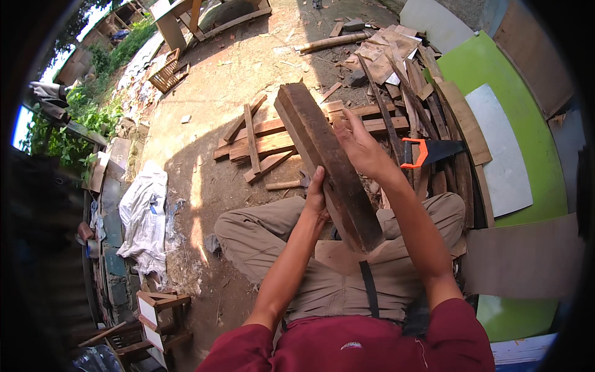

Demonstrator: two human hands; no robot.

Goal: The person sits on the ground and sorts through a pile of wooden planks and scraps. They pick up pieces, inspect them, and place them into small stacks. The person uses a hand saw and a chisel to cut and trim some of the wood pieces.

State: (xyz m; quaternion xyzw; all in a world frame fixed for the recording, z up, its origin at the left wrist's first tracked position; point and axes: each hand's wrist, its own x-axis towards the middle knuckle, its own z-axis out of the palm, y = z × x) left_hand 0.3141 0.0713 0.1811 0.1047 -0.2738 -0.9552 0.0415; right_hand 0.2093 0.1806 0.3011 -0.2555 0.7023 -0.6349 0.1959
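A thick, dark brown wooden beam [338, 161] is held up at a slant over my crossed legs, its far end leaning left. A lengthwise ridge or seam runs along it; whether it is one piece or two, I cannot tell. My left hand [317, 197] grips the beam's left side near its lower half, thumb up along the face and the other fingers partly hidden. Against the right side lies my right hand [364, 147], its fingers stretched out and spread rather than wrapped round the wood. Beyond my left knee a hammer [288, 184] with a wooden handle rests on the ground.
Cut wood pieces [263, 139] lie stacked ahead. A handsaw [434, 152] with an orange and black handle rests on scrap timber at right, beside a green panel [496, 74]. White sacking [144, 214] and a small wooden frame [164, 310] are at left. A wooden crate [165, 71] stands farther off.
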